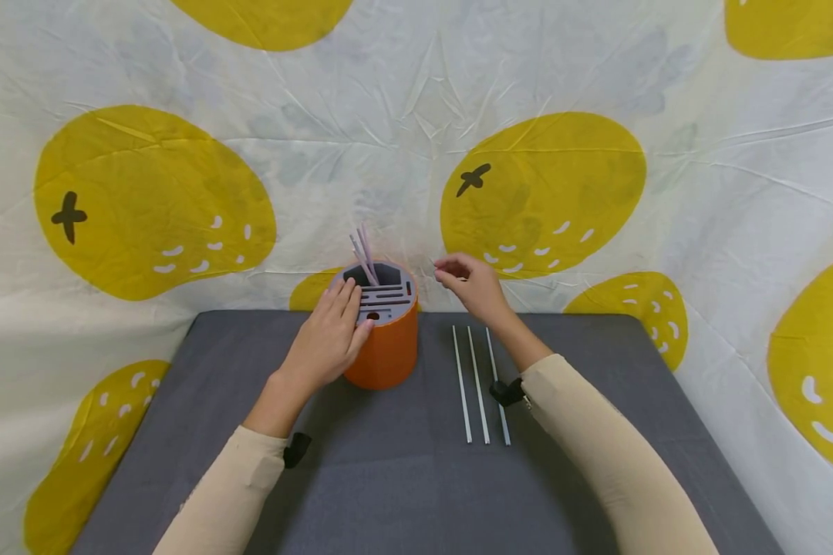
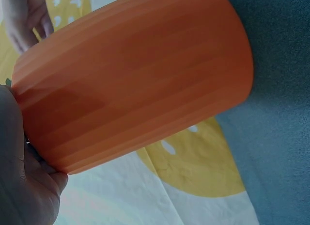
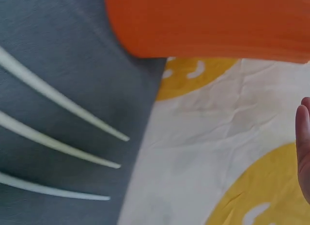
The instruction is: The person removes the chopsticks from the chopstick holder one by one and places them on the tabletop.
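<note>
Behind the dark, cloth-textured surface (image 1: 403, 493), I see a creased white sheet (image 1: 361, 92) printed with yellow fruit (image 1: 156, 204). A black wrist device (image 1: 507, 392) partly hides one of three slim pale rods (image 1: 478, 385). Lilac sticks (image 1: 369, 258) lean inside the faintly ribbed orange holder (image 1: 385, 358). My left hand (image 1: 322, 335) rests straight-fingered on its slotted grey top (image 1: 389, 314); my right hand (image 1: 477, 289) pinches a slim piece (image 1: 433, 264), too small to identify.
</note>
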### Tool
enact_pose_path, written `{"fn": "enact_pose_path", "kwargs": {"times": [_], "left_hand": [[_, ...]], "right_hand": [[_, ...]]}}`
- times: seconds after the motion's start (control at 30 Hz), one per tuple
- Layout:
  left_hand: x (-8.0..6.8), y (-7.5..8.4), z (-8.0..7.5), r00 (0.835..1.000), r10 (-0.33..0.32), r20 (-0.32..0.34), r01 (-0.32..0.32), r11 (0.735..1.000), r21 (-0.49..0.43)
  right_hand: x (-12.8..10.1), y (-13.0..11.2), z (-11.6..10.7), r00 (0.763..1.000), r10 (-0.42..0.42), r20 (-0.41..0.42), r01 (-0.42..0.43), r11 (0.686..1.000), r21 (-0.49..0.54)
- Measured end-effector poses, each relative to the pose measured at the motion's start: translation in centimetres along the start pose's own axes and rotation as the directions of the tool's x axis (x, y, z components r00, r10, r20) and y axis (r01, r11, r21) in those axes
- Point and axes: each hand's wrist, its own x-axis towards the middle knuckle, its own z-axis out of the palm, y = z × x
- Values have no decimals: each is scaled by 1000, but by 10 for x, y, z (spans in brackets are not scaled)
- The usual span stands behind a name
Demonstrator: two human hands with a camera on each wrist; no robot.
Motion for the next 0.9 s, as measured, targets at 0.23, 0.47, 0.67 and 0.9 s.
{"fn": "enact_pose_path", "kwargs": {"times": [0.23,0.47,0.67,0.9], "left_hand": [[0,0,0,1000,6,-10,-6,1000,-2],[0,0,-1,1000,0,-13,0,1000,1],[0,0,0,1000,-2,-13,2,1000,7],[-1,0,0,999,20,-27,-19,1000,16]], "right_hand": [[22,-24,16,995,-76,70,74,997,24],[34,-43,36,986,-102,135,99,995,31],[42,-55,53,974,-109,197,112,994,0],[45,-62,67,973,-90,211,103,993,-50]]}}
